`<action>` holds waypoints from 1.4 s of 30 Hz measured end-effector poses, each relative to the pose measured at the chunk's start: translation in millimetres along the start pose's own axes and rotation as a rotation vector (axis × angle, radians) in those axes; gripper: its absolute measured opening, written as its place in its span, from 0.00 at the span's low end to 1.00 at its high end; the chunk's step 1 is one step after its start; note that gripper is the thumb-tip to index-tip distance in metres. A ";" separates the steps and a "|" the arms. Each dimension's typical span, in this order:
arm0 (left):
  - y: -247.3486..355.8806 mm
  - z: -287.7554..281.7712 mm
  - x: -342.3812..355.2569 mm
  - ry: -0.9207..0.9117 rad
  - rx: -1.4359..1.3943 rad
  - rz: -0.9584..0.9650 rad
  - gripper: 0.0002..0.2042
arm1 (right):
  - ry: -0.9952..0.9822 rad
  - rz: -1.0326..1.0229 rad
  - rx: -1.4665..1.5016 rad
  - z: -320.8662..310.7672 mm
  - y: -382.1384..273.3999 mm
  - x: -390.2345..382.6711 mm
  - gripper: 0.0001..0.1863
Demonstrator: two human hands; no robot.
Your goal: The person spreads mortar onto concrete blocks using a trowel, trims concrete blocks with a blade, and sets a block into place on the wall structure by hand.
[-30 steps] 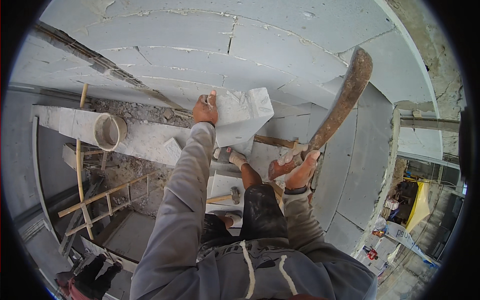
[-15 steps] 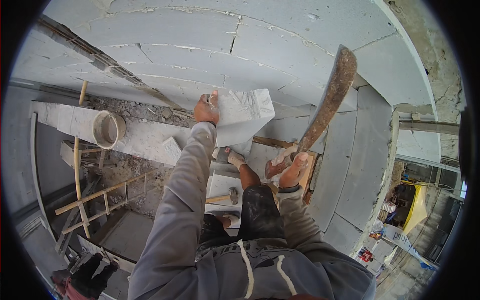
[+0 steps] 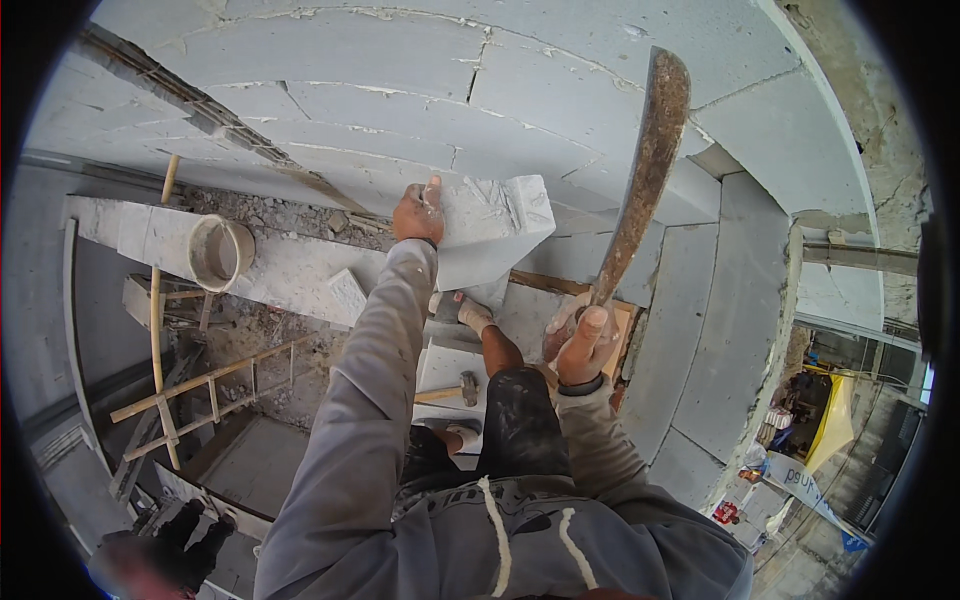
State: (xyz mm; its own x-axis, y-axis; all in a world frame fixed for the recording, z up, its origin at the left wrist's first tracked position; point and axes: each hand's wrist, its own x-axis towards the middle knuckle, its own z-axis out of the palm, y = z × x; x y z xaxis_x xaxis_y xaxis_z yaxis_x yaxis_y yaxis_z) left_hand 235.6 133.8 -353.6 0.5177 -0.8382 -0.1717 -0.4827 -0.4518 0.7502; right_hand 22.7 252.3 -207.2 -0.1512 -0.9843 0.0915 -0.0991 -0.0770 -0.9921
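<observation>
My right hand (image 3: 582, 338) is closed round the handle of a machete (image 3: 645, 165). Its broad rusty blade points up and away, in front of the block wall. A white lightweight concrete block (image 3: 490, 225) with chop marks across its upper face lies ahead of me. My left hand (image 3: 418, 212) grips this block at its left edge, thumb raised. Blade and block are apart. The fingers of my left hand are partly hidden behind the block's edge.
A grey block wall (image 3: 370, 60) rises ahead. On a ledge (image 3: 285, 265) at left stand a bucket (image 3: 220, 252) and a block offcut (image 3: 347, 293). A hammer (image 3: 467, 388) lies by my legs. A wooden ladder (image 3: 210, 385) is lower left; another person (image 3: 185, 535) is below it.
The machete has risen and swung slightly left, its blade standing more upright. My left hand and the block have barely shifted. The person at lower left has moved a little.
</observation>
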 end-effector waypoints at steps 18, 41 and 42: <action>0.3 1.1 -1.0 -0.081 -0.114 -0.057 0.24 | -0.190 -0.029 -0.775 17.5 56.3 -16.0 0.24; -4.1 -8.9 -14.1 -0.061 -0.096 -0.108 0.24 | -0.255 0.100 -0.247 57.2 -33.1 -8.8 0.28; 0.0 -10.4 -16.5 -0.062 -0.120 -0.117 0.24 | -0.278 -0.061 -0.151 57.9 -45.2 -7.7 0.28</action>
State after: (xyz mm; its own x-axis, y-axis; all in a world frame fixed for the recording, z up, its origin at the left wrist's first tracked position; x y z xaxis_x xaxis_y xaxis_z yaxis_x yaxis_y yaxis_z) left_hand 234.4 150.8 -344.1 0.5188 -0.8012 -0.2983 -0.3320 -0.5103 0.7933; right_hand 85.3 254.2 -168.0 0.1322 -0.9859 0.1028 -0.2472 -0.1332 -0.9597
